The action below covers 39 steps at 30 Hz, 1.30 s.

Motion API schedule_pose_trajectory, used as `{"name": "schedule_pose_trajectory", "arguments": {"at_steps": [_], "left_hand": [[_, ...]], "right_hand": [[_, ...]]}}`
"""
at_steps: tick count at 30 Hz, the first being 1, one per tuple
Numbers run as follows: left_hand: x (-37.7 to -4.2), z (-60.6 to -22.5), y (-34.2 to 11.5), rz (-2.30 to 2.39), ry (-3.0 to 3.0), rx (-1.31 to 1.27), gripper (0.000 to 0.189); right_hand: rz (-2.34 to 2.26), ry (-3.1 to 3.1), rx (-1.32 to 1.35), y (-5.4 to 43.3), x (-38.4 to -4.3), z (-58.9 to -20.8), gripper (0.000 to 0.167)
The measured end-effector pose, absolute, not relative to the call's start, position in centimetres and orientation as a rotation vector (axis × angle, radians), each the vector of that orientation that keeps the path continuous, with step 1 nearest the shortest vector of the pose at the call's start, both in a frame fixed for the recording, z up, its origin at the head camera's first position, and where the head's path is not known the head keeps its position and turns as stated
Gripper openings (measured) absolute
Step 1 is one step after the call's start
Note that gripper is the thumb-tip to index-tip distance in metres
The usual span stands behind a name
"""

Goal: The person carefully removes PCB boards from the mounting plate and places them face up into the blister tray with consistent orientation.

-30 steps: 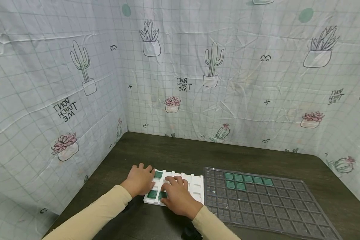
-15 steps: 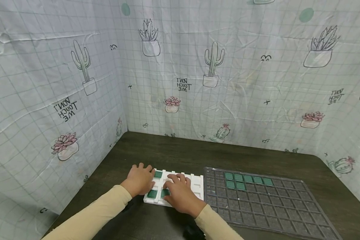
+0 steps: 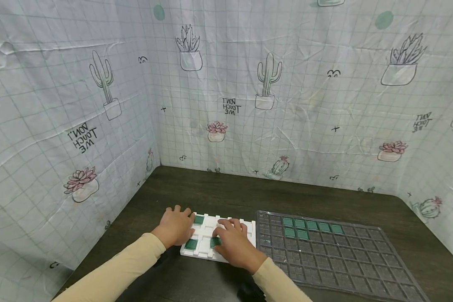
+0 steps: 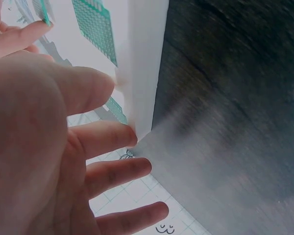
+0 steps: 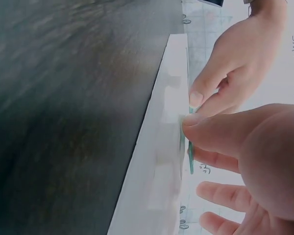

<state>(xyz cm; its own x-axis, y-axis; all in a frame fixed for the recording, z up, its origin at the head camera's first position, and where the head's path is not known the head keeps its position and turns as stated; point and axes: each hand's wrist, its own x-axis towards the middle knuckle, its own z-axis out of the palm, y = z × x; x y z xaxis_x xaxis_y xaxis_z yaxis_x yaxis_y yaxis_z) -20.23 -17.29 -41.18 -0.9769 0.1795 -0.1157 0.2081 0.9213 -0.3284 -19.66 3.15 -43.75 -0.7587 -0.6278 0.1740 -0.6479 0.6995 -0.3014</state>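
Taking the clock face over the white tray, 12 pointing to the patterned cloth, the left hand lies at 9 o'clock. Its grip is released: the fingers are extended and spread, with the thumb and index finger against the tray's end, seemingly to steady it.

The white tray lies on the dark surface. Its left column carries 2 green squares: the back square at 10 o'clock, and the near square at 8.

The right hand comes in from 4 o'clock, its grip closed on 1 pinched square between thumb and index finger. That square is over the tray's near side, about 6 o'clock, and seems just raised off it.

At 3 o'clock, beside the white tray, lies the dark tray. It carries 7 green squares: 5 in its back row, 2 in the row nearer.

I judge the work part-way: 7 squares sit in the dark tray, 2 in the white, and 1 is in hand, not yet settled. Both trays show bare cells; fingers hide some of the white tray's.
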Motion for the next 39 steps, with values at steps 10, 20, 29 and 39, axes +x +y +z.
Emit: {"name": "schedule_pose_trajectory", "arguments": {"at_steps": [10,20,29,39], "left_hand": [[-20.1,-40.9,-17.2,-0.505,2.991,0.295,0.055],[-20.1,-40.9,-17.3,-0.480,2.999,0.301,0.055],[-19.9,-40.6,-17.1,-0.458,2.995,0.296,0.055],[-19.9,-40.7,-17.2,-0.462,2.990,0.295,0.055]], "right_hand": [[0.563,-2.843,1.046,3.9,-19.7,-43.6,0.022],[0.597,-2.861,1.008,4.9,-19.9,-43.6,0.023],[0.639,-2.866,0.982,5.9,-20.0,-43.5,0.022],[0.654,-2.870,0.960,7.0,-20.2,-43.6,0.022]]}}
